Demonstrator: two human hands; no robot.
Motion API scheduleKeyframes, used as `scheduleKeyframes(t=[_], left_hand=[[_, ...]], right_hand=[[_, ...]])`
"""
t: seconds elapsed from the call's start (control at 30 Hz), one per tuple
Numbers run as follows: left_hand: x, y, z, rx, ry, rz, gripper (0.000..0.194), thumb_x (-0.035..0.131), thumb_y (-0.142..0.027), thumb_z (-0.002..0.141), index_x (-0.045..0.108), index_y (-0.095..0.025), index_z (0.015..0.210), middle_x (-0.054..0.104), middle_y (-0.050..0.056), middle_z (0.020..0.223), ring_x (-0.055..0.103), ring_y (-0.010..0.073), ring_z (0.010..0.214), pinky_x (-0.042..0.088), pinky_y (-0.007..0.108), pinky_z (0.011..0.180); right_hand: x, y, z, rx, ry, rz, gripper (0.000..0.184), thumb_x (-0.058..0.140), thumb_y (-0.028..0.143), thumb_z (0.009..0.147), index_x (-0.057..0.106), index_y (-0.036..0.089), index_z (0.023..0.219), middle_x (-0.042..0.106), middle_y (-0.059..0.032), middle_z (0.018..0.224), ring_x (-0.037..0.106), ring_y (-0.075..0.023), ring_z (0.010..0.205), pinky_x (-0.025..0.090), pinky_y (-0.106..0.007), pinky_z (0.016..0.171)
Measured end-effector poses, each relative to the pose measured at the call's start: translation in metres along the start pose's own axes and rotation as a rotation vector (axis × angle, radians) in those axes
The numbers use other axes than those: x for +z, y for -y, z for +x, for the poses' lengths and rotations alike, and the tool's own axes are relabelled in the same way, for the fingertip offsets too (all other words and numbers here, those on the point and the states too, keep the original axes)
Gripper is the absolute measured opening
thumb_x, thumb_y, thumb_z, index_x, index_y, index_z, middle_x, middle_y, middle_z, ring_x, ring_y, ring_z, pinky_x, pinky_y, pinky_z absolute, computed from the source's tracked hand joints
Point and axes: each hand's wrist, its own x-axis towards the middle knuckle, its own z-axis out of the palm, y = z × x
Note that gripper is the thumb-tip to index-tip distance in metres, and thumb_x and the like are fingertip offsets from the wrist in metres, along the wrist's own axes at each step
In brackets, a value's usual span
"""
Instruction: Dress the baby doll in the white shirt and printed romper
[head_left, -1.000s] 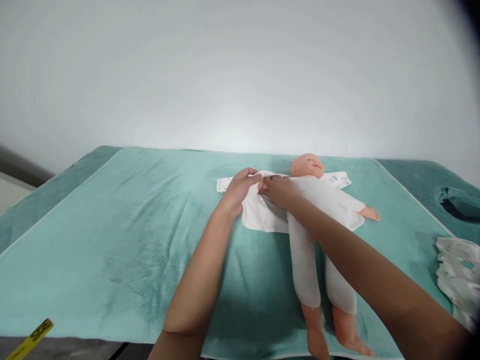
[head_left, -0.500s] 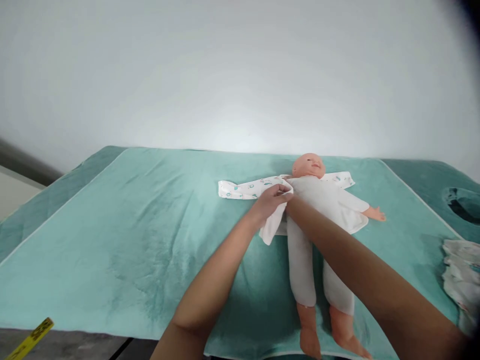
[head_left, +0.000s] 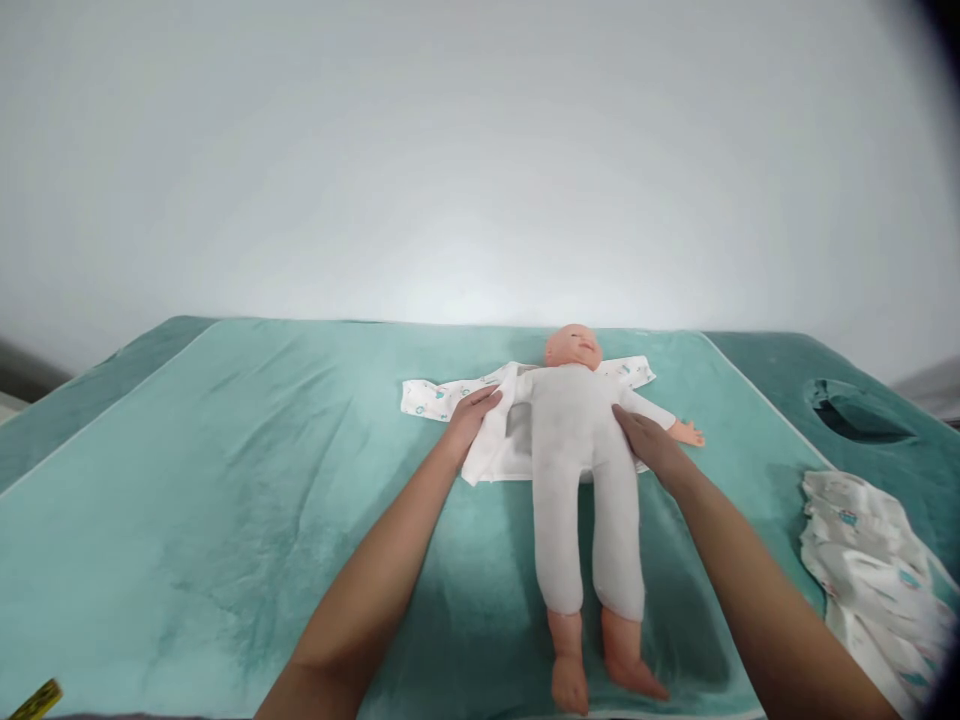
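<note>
- The green sheet point(head_left: 247, 500) spreads widely to the left of the doll point(head_left: 574, 430); its far edge meets the wall point(head_left: 480, 160) beyond the doll's head, and its near edge passes just below the doll's feet.
- The doll lies face up between both hands, over the opened white shirt point(head_left: 495, 440), whose printed sleeves reach out either side.
- The left hand point(head_left: 472, 415) rests on the shirt's left panel, fingers extended; whether it pinches cloth, I cannot tell.
- The right hand point(head_left: 649, 440) touches the doll's right side, its fingers partly hidden, grip unclear.
- Crumpled printed clothing point(head_left: 870, 570) sits right of the doll's legs.
</note>
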Motion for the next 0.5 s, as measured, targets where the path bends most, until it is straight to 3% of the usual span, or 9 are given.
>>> scheduleKeyframes(t=[0.17, 0.27, 0.37, 0.5], left_hand=[[0.0, 0.009, 0.001, 0.189, -0.054, 0.226, 0.042, 0.079, -0.045, 0.074, 0.077, -0.019, 0.106, 0.075, 0.008, 0.111, 0.066, 0.0261, 0.104, 0.049, 0.038, 0.097], [0.006, 0.011, -0.004, 0.376, -0.158, 0.433, 0.034, 0.071, -0.046, 0.081, 0.078, -0.021, 0.103, 0.075, 0.007, 0.112, 0.064, 0.0263, 0.108, 0.047, 0.039, 0.102], [0.015, 0.008, -0.006, 0.494, -0.294, 0.598, 0.032, 0.065, -0.046, 0.086, 0.077, -0.02, 0.103, 0.076, 0.006, 0.109, 0.064, 0.0258, 0.107, 0.047, 0.039, 0.102], [0.03, 0.003, 0.002, 0.516, -0.361, 0.712, 0.037, 0.058, -0.045, 0.091, 0.074, -0.019, 0.111, 0.074, 0.006, 0.116, 0.065, 0.0234, 0.108, 0.048, 0.037, 0.101]], right_hand=[[0.017, 0.023, 0.001, 0.052, 0.273, 0.439, 0.044, 0.063, 0.059, 0.085, 0.069, 0.021, 0.105, 0.073, -0.012, 0.118, 0.07, -0.0277, 0.106, 0.059, -0.039, 0.092], [0.031, 0.03, 0.011, -0.025, 0.301, 0.491, 0.048, 0.074, 0.052, 0.078, 0.063, 0.021, 0.114, 0.069, -0.0125, 0.128, 0.068, -0.0282, 0.111, 0.06, -0.041, 0.093], [0.048, 0.025, 0.024, -0.075, 0.319, 0.522, 0.05, 0.077, 0.046, 0.076, 0.059, 0.021, 0.116, 0.066, -0.0117, 0.131, 0.067, -0.0276, 0.112, 0.06, -0.04, 0.092], [0.061, 0.007, 0.043, -0.117, 0.41, 0.619, 0.049, 0.079, 0.042, 0.075, 0.057, 0.021, 0.113, 0.068, -0.0098, 0.125, 0.068, -0.0261, 0.108, 0.062, -0.036, 0.083]])
